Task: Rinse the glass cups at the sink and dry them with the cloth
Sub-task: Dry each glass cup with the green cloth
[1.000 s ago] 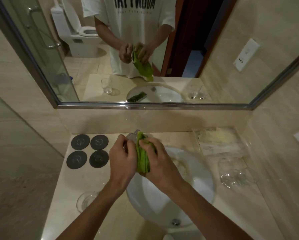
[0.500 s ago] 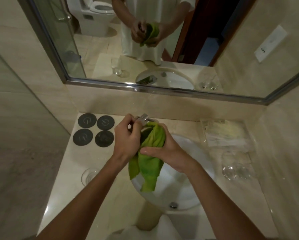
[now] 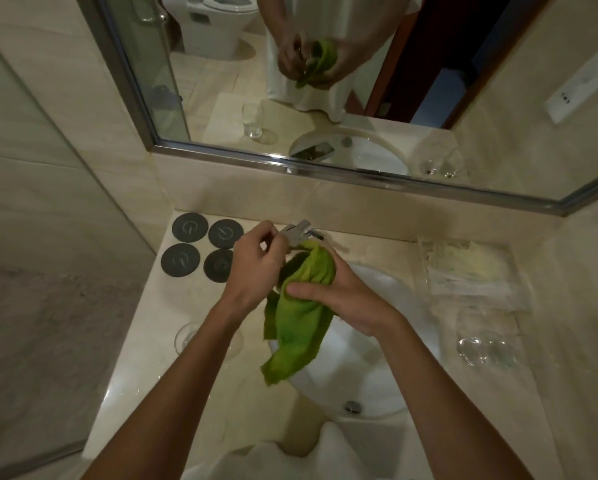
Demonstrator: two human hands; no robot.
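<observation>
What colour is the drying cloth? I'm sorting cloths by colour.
Green, a bright lime shade; the cloth shows best in the head view, held over the sink.

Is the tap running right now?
Looks off: no water stream shows below the faucet or in the sink; hands and the green cloth hide part of the spout.

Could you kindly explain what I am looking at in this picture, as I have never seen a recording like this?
There is no machine here: a camera worn on a person's head looks down at their two bare hands over a white round sink. The right hand grips a green terry cloth; the left hand is curled beside it, and whether a cup sits inside the cloth is hidden. On the beige counter lie four dark round coasters, one clear glass cup on the left, two clear glass cups on the right and plastic-wrapped packets. The wall mirror repeats it all.
</observation>
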